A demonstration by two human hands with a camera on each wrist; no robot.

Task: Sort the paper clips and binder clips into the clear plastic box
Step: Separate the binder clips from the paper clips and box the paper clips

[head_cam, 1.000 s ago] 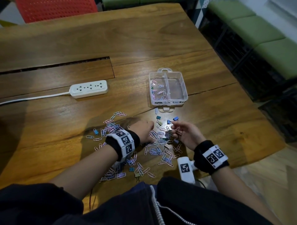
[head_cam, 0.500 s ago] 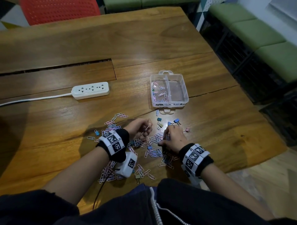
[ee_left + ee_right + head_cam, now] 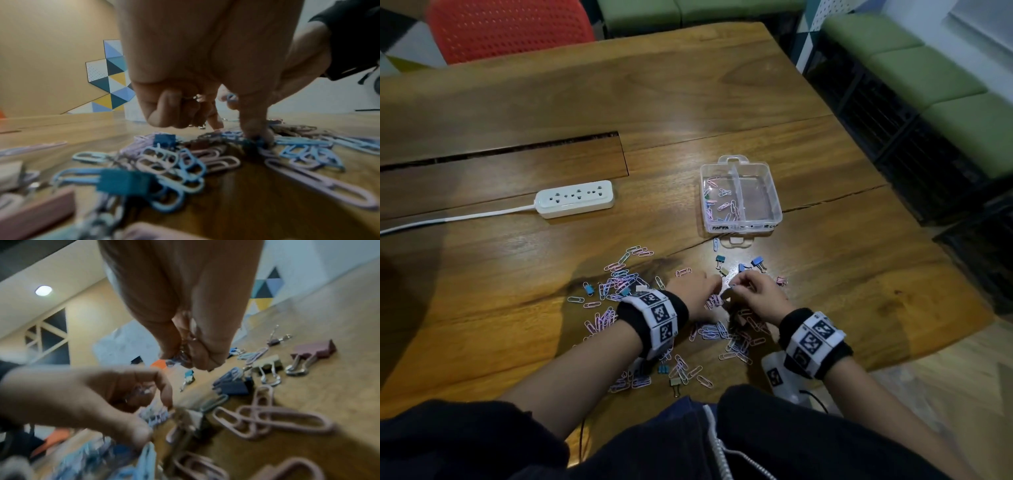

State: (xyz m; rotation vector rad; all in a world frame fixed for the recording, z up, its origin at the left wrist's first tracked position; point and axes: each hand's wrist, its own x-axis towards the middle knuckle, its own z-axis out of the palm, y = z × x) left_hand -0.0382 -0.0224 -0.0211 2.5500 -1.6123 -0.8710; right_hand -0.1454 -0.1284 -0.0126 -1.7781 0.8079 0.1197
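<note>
Pink and blue paper clips [image 3: 619, 279] lie scattered on the wooden table [image 3: 722, 85], mixed with small binder clips [image 3: 757, 263]. Beyond them stands the clear plastic box [image 3: 777, 209]; its left compartment holds several paper clips. My left hand [image 3: 717, 286] is over the pile with fingers curled round a bunch of clips [image 3: 195, 98], its thumb [image 3: 255, 133] pressing down on the heap. My right hand [image 3: 734, 287] is right beside it, its fingers curled round more clips [image 3: 182, 356]. Navy [image 3: 232, 386], tan [image 3: 267, 364] and pink [image 3: 314, 350] binder clips lie under the right hand.
A white power strip [image 3: 575, 198] with its cable lies to the left, near a long slot [image 3: 500, 150] in the table. An orange chair [image 3: 510, 31] stands at the far side. Green benches [image 3: 928, 75] run past the table's right edge.
The right hand has turned palm down and drawn in beside the left. Both hands have closed in over the far side of the pile until their fingertips almost meet.
</note>
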